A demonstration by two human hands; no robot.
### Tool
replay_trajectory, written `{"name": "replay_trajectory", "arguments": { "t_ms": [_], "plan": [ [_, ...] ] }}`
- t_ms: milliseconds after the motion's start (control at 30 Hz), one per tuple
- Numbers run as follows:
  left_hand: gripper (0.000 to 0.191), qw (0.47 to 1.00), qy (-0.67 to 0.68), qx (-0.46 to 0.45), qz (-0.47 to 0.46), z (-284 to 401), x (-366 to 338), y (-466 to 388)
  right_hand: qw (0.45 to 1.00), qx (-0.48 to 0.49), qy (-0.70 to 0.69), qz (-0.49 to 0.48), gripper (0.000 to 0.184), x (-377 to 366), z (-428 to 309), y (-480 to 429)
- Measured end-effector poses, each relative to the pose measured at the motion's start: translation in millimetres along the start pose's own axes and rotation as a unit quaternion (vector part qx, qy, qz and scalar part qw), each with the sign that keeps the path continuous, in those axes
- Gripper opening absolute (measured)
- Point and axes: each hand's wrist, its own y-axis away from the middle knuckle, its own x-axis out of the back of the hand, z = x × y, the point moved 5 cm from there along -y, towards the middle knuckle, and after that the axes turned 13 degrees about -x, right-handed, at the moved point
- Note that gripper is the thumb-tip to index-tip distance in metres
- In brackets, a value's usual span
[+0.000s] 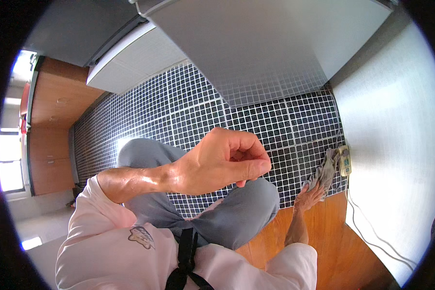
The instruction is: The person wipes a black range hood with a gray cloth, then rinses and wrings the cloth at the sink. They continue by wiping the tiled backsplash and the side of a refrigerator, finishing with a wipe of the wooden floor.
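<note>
My left hand (221, 163) is raised over my lap in the middle of the view. Its fingers are curled in and the thumb rests against them; nothing shows inside. Low on the right, my right hand (308, 197) presses on a crumpled grey cloth (323, 172), fingers spread over its near end. The cloth lies on the dark mosaic-tiled floor (188, 98), close to where the tiles meet the wood floor (322, 224). Just beyond the cloth, a pale power strip (344, 160) sits against a shiny metallic panel (384, 134).
A large grey appliance door (261, 47) juts out over the tiles ahead. White cabinet side (137, 58) and brown wooden cupboards (54, 145) stand to the left. Loose cables (377, 241) run along the bottom of the metallic panel. My bent knees (250, 210) are in front of me.
</note>
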Motion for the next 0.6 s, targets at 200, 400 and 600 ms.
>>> {"name": "replay_trajectory", "arguments": {
  "t_ms": [200, 400, 600],
  "plan": [
    [0.021, 0.999, -0.016, -0.023, 0.028, -1.4, 17.7, 3.7, 0.999, 0.007, 0.016, 0.029, 0.063, -0.8, 1.6, -1.2],
    [0.021, 0.991, -0.072, -0.078, -0.084, -54.3, 22.9, -21.0, 0.996, 0.035, 0.021, 0.082, 0.059, -3.2, 0.6, -0.2],
    [0.014, 0.976, -0.146, -0.085, -0.14, -113.4, 61.7, -5.9, 0.991, -0.052, -0.004, 0.122, 0.051, -19.5, -39.6, -26.1]
  ]
}}
